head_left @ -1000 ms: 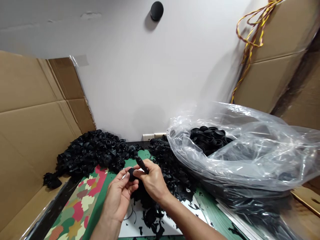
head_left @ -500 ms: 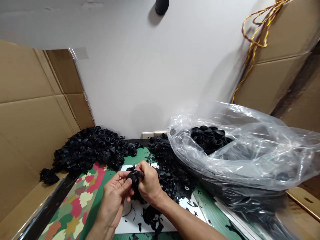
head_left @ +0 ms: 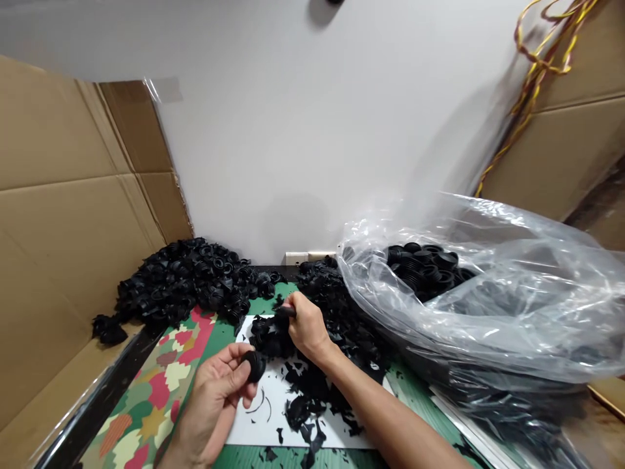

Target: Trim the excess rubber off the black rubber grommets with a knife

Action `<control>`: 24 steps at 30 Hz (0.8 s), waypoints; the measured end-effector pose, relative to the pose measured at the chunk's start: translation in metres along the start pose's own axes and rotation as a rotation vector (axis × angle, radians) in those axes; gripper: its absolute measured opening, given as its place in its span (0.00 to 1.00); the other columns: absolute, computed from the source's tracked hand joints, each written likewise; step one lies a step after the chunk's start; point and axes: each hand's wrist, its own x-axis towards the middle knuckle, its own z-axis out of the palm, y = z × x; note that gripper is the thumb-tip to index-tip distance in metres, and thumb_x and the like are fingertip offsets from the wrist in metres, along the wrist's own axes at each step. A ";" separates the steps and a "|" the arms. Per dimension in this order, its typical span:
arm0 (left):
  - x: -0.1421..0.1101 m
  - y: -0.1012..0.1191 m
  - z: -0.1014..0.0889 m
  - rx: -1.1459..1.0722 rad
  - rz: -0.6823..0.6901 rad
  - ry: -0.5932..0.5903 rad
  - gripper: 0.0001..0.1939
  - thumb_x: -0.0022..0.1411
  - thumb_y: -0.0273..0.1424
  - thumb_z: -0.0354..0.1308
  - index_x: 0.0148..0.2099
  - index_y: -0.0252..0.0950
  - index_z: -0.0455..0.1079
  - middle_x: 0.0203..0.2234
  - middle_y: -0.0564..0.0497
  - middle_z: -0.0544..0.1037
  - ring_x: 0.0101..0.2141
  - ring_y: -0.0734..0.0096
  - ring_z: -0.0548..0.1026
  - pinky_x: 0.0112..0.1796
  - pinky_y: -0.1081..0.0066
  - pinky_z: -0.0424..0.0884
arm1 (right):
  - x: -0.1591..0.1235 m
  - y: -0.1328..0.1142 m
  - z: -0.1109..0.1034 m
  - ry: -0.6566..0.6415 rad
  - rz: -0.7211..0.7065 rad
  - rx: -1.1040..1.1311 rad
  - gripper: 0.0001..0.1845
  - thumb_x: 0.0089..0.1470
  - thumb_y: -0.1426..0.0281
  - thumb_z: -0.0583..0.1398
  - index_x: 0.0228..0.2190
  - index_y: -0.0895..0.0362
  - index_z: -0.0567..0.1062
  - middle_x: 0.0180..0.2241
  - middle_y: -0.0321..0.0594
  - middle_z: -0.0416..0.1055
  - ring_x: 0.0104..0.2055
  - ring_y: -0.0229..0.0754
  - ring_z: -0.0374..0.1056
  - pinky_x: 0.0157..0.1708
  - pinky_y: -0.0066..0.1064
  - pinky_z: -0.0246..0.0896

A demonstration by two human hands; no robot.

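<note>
Between the thumb and fingers of my left hand (head_left: 222,384) is a round black rubber grommet (head_left: 254,367), its ribbed side partly visible. My right hand (head_left: 306,329) is closed over a short dark piece (head_left: 286,311) that pokes out at the left of the fist; its kind cannot be made out. Below and between the hands, a small heap of black rubber parts (head_left: 270,337) sits on a white sheet (head_left: 251,426). Torn black rubber scraps (head_left: 303,407) are scattered over the sheet beside my right forearm.
A large pile of untrimmed black rubber parts (head_left: 185,280) rises at the back left near cardboard (head_left: 83,228). Black scraps (head_left: 336,312) are heaped right of the sheet. A clear plastic bag (head_left: 512,312) with round black grommets (head_left: 430,267) stands at the right.
My hands have moved apart: the right went up and to the right with the dark piece, the left slightly down with the grommet. The camera view has shifted a little.
</note>
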 end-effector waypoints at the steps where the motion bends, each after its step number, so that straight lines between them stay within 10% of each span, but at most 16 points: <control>1: 0.001 0.000 0.000 -0.017 0.011 0.020 0.19 0.33 0.30 0.73 0.30 0.31 0.73 0.15 0.54 0.71 0.14 0.79 0.67 0.14 0.80 0.60 | 0.001 -0.001 -0.002 -0.019 -0.009 0.017 0.11 0.42 0.82 0.49 0.24 0.55 0.66 0.23 0.36 0.66 0.24 0.39 0.62 0.26 0.28 0.55; 14: 0.009 -0.013 0.005 0.011 0.080 0.031 0.20 0.37 0.30 0.72 0.35 0.31 0.71 0.20 0.55 0.72 0.16 0.80 0.68 0.15 0.81 0.63 | -0.031 -0.044 -0.030 -0.173 0.298 0.569 0.04 0.44 0.72 0.59 0.23 0.57 0.75 0.26 0.37 0.69 0.29 0.40 0.65 0.31 0.30 0.60; 24: 0.003 -0.021 0.018 0.167 0.187 0.009 0.16 0.40 0.31 0.70 0.32 0.32 0.72 0.19 0.54 0.72 0.16 0.79 0.66 0.16 0.80 0.61 | -0.049 -0.061 -0.013 0.037 0.253 0.502 0.10 0.48 0.67 0.54 0.19 0.54 0.61 0.21 0.33 0.60 0.23 0.37 0.56 0.23 0.27 0.54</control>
